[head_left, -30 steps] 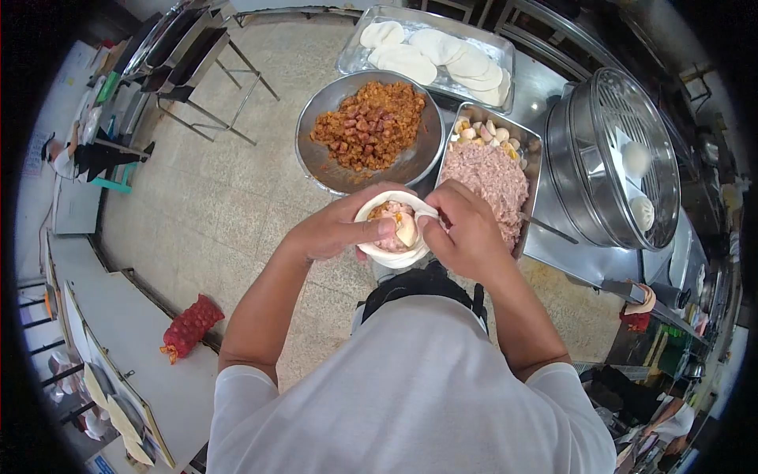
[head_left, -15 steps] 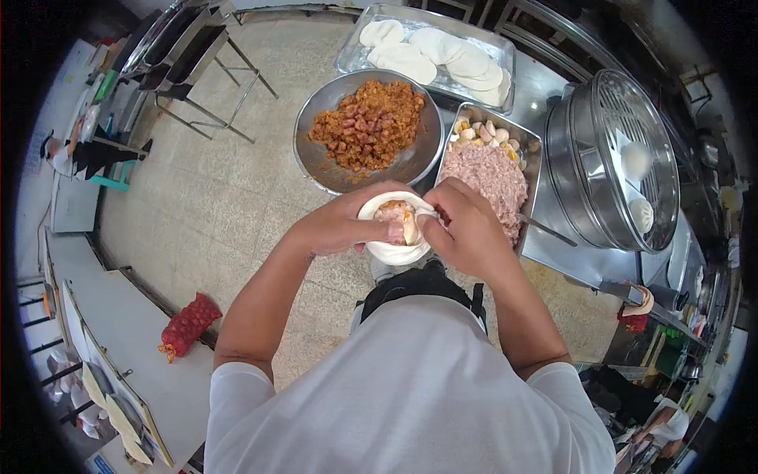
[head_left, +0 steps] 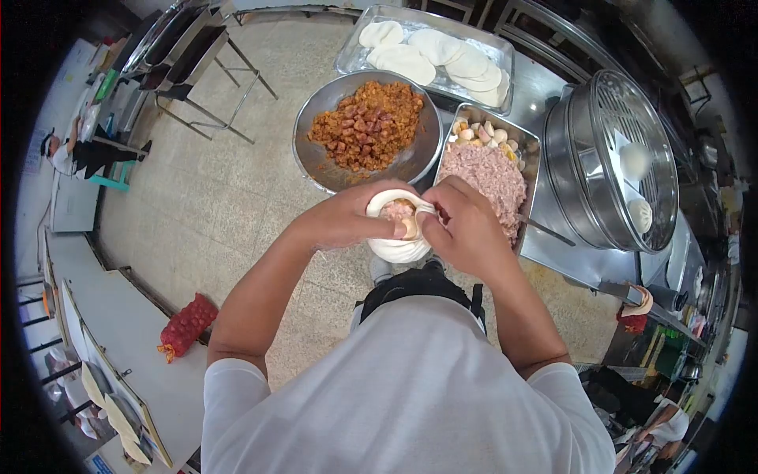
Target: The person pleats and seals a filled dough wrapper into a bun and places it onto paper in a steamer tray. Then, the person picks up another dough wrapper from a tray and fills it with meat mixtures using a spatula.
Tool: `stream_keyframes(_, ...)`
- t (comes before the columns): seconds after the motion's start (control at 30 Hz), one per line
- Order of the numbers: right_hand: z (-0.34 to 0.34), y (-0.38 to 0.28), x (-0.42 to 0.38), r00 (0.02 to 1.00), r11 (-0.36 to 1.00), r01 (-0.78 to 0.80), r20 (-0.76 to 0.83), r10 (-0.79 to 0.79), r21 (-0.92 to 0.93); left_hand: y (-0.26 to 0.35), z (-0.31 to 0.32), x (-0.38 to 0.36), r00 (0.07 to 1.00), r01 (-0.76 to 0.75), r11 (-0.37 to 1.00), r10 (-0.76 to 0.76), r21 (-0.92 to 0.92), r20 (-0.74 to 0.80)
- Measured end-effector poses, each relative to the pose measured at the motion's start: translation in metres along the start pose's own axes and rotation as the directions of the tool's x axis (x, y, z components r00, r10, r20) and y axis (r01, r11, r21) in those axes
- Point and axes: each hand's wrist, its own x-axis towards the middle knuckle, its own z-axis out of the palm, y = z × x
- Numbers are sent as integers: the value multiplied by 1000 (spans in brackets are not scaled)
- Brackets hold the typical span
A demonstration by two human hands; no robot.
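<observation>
Between my hands is a white dough bun [head_left: 396, 252] with a pink meat filling [head_left: 399, 210] and a pale piece, perhaps egg, showing through its open top. My left hand [head_left: 353, 218] cups it from the left, its thumb reaching into the opening. My right hand [head_left: 466, 223] pinches the pleated dough rim on the right side. Just beyond my hands stand a steel bowl [head_left: 304, 162] of orange-brown filling with meat chunks on top and a steel pan [head_left: 534, 175] of minced pink meat with egg pieces. A metal utensil handle [head_left: 550, 231] sticks out of the pan.
Flat dough rounds [head_left: 403, 63] lie on a metal tray [head_left: 505, 55] at the back. A stacked steamer [head_left: 570, 162] on the right holds two buns [head_left: 640, 214]. At left are a red mesh sack [head_left: 188, 324], a metal stand [head_left: 229, 87] and another person [head_left: 63, 154].
The dough rim has been drawn further inward, so the opening over the filling is smaller. My left hand has shifted slightly right with the bun. My right hand still pinches the edge.
</observation>
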Motion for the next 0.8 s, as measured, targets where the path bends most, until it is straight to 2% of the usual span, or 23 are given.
stream_keyframes(0.07,4,4,-3,999,990,27,35,-22,-142,-4,0,3,999,43,998,-42,38,-23)
stream_keyframes(0.2,9,5,-14,997,987,44,75,-33,-153,-14,4,7,998,38,998,-35,59,-46)
stream_keyframes(0.3,3,-6,-12,997,986,55,62,-45,-155,-11,4,3,998,55,994,-56,96,8)
stream_keyframes(0.37,0,-15,-7,998,992,-12,-65,3,-127,-9,5,0,1000,5,998,-6,62,6)
stream_keyframes(0.4,0,-13,-6,998,992,-9,-66,1,-129,-8,4,0,1000,2,998,-2,63,6)
stream_keyframes(0.47,0,-6,-6,999,996,-22,39,25,-81,-7,1,2,993,26,995,-38,100,115)
stream_keyframes(0.6,4,-3,-9,996,992,-59,65,67,-115,-14,-6,8,987,26,978,-58,207,153)
stream_keyframes(0.63,4,-3,-9,996,989,-76,44,83,-126,-29,-8,9,999,54,996,-54,-67,3)
stream_keyframes(0.67,5,-3,-9,995,986,-94,20,97,-135,-45,-10,11,986,40,942,-92,-333,-142)
stream_keyframes(0.7,7,-2,-11,996,987,-90,15,92,-132,-69,16,15,983,-117,843,25,-525,-180)
stream_keyframes(0.73,11,1,-14,996,989,-85,24,88,-121,-72,40,12,983,-118,849,29,-514,-179)
stream_keyframes(0.77,15,3,-16,995,990,-90,32,94,-111,-77,63,8,976,-185,590,19,-786,-215)
stream_keyframes(0.8,16,1,-19,993,988,-111,29,114,-108,-83,77,4,970,-230,232,-19,-945,-241)
